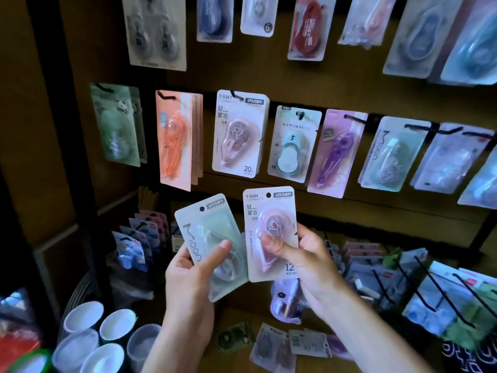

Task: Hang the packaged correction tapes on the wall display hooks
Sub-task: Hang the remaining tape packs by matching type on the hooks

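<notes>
While two packaged correction tapes were held up in front of the wall display, neither was on a hook. The left hand point(193, 267) gripped the pale green pack point(212, 246) marked "Moon", thumb curled over its front and fingers behind; its long axis leaned with the top tipped to the left, the hang hole at the upper end. The right hand point(304, 254) pinched the pink pack point(270, 232), printed T-9264, with the thumb pressed on the blister and fingers wrapped round its right edge. That card stood nearly upright, hang hole at the top, the tape's narrow tip pointing down. The two packs sat just beside each other, edges close.

Above them, the middle row of black hooks point(355, 120) carried seven visible groups of packs: a green one point(118, 125), an orange one point(174, 138), a pink T-9267 pack point(238, 133) much like the one held, a mint one point(293, 144), a purple one point(336, 154) and paler ones further right. A higher row held more, blurred. Below the hands, several loose packs point(290, 343) lay on the table, and four white-rimmed cups point(102, 335) stood at lower left.
</notes>
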`<control>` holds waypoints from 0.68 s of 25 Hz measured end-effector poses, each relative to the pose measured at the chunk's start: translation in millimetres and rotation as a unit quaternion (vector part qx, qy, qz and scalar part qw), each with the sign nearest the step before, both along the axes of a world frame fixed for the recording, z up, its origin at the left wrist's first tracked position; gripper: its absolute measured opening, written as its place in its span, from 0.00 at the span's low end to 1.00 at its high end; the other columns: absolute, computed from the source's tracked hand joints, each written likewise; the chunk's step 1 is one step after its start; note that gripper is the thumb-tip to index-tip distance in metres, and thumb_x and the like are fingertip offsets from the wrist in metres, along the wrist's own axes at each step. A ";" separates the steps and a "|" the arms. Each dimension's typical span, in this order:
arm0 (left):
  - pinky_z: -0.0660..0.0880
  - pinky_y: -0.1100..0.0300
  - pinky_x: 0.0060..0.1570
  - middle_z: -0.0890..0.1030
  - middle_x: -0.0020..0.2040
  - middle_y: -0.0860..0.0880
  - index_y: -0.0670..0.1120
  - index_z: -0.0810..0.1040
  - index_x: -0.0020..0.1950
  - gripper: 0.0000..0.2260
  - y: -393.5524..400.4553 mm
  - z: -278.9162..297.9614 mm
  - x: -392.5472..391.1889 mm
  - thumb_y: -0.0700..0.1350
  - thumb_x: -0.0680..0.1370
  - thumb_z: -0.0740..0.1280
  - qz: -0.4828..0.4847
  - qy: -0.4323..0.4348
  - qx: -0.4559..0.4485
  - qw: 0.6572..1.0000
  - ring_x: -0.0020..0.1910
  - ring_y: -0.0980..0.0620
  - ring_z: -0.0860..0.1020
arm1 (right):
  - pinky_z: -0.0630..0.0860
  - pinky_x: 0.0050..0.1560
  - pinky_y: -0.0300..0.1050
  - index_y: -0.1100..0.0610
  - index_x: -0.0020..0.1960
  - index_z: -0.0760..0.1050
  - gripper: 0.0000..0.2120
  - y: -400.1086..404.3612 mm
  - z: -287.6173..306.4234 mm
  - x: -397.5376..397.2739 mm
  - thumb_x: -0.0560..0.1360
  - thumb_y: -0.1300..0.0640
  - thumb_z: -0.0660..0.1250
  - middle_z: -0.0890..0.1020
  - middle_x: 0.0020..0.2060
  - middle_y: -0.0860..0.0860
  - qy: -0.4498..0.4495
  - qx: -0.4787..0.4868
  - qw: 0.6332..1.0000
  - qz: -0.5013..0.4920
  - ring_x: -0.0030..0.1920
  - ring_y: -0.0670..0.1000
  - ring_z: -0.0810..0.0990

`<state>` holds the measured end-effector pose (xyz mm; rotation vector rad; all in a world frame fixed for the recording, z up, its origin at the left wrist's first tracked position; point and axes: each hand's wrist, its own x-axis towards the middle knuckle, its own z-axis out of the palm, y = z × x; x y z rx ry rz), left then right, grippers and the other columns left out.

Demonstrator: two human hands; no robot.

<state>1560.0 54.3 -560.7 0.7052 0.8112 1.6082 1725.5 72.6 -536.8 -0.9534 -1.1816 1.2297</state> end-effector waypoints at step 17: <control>0.77 0.35 0.55 0.86 0.52 0.39 0.45 0.82 0.55 0.08 6.2 5.4 12.0 0.41 0.76 0.71 0.048 -0.050 -0.030 0.997 0.49 0.38 0.83 | 0.82 0.31 0.49 0.55 0.59 0.75 0.09 25.6 123.0 -62.6 0.79 0.57 0.68 0.83 0.56 0.56 -0.044 0.102 0.994 -0.003 0.53 0.60 0.84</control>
